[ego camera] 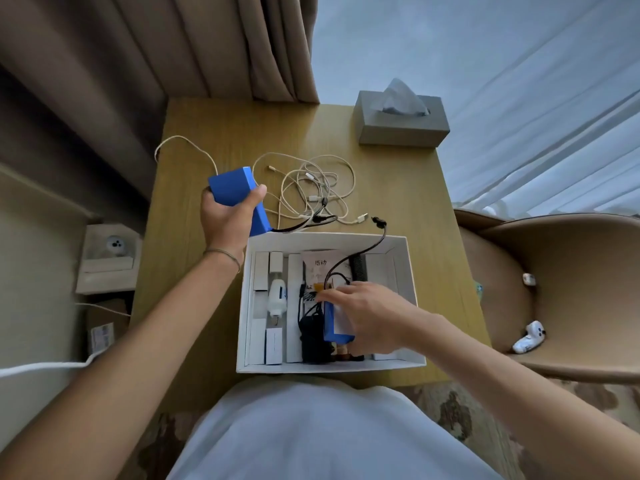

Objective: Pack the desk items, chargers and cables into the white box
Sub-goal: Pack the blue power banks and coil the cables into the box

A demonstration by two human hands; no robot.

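Meanwhile left hand (227,220) grips blue pack (239,199) beyond white box (410,271) rim; right hand (372,317) clamps another inside.

The open white box (408,271) sits on the near edge, holding small white cartons, a white charger (277,296), a leaflet, black adapter and blue pack (334,323). A second blue pack (239,195) is lifted above a tangle of white cables (311,188) behind the box.
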